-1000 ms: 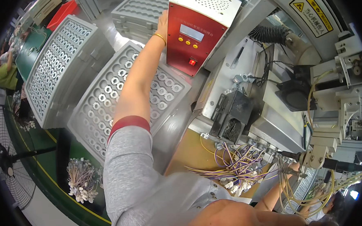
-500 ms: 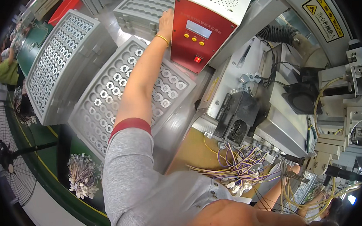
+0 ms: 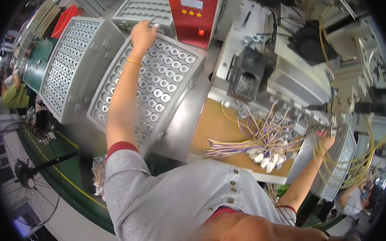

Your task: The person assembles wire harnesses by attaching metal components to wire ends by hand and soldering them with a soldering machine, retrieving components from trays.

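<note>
My left hand is stretched over the far end of a grey moulded tray filled with rows of small round metal parts. Its fingers are closed at the tips around a small silvery metal part. At the right, my right hand is at the front of the machine's metal fixture, partly behind yellow tubes. Its fingers are blurred, so their grip does not show. Left of it, a bundle of purple, yellow and white wires with white connectors lies on a tan board.
A red control box with a small screen stands past the tray. Another grey tray of round parts stands at left, and a grey tray lies behind. A black fan is at far left. Yellow tubes hang at right.
The view has shifted. My left hand has drawn back from beside the red box to above the tray's far end, now with a small part at its fingertips. My right hand shows more clearly at the fixture.
</note>
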Available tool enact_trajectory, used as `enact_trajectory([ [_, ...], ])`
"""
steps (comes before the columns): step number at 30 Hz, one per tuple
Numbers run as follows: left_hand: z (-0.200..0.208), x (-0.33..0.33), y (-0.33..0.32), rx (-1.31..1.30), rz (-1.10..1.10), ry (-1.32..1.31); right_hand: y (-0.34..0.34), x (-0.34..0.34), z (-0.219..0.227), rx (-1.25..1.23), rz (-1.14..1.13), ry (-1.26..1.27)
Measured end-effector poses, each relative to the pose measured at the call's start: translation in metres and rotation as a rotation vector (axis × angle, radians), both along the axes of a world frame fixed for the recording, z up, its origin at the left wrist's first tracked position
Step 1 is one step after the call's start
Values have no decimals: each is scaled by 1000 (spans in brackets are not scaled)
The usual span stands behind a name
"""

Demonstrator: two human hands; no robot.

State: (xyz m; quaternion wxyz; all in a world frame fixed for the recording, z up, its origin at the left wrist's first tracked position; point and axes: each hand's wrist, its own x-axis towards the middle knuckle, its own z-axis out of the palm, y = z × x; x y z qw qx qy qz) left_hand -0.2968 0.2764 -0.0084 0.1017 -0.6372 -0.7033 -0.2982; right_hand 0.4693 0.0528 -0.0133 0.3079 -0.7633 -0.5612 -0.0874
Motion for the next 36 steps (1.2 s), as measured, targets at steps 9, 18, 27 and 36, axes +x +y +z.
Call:
enact_trajectory([
  [9,-35,-23,-28,-236,374,285,-99,-239,73,136,92,408],
  [18,33,57,-120,-43,-314,-1274,-50,-383,60,-387,972,343],
  [27,38,152,-279,-481,-453,-1399,-43,-374,36,-402,1060,467],
  [36,24,168,-285,-531,-512,-1366,-44,-360,39,-390,936,593],
])
